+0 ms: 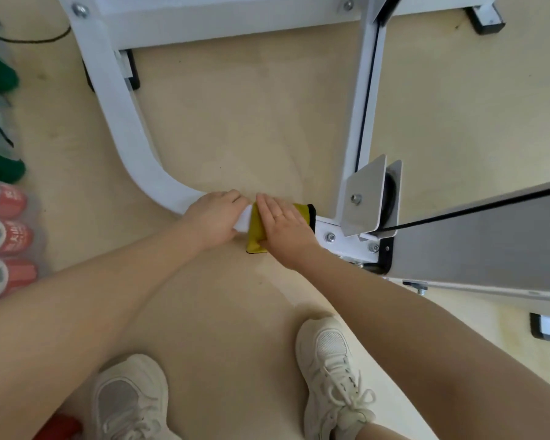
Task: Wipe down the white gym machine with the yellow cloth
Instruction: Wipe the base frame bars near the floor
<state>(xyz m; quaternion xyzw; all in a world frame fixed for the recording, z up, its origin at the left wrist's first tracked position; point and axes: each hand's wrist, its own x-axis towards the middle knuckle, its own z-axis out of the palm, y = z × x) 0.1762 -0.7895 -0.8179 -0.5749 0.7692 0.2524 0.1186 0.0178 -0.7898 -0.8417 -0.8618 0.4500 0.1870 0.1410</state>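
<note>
The white gym machine (131, 134) has a curved base tube that runs along the floor to a bolted bracket. A yellow cloth (255, 237) with a black edge is draped over that tube near the bracket. My right hand (281, 225) lies flat on the cloth and presses it onto the tube. My left hand (215, 219) is wrapped around the bare white tube just left of the cloth. Part of the cloth is hidden under my right hand.
A metal pulley bracket (367, 198) with a black cable stands right of the cloth. A grey panel (489, 242) slopes away at right. Red and green bottles (4, 223) line the left edge. My white shoes (327, 369) stand on the beige floor below.
</note>
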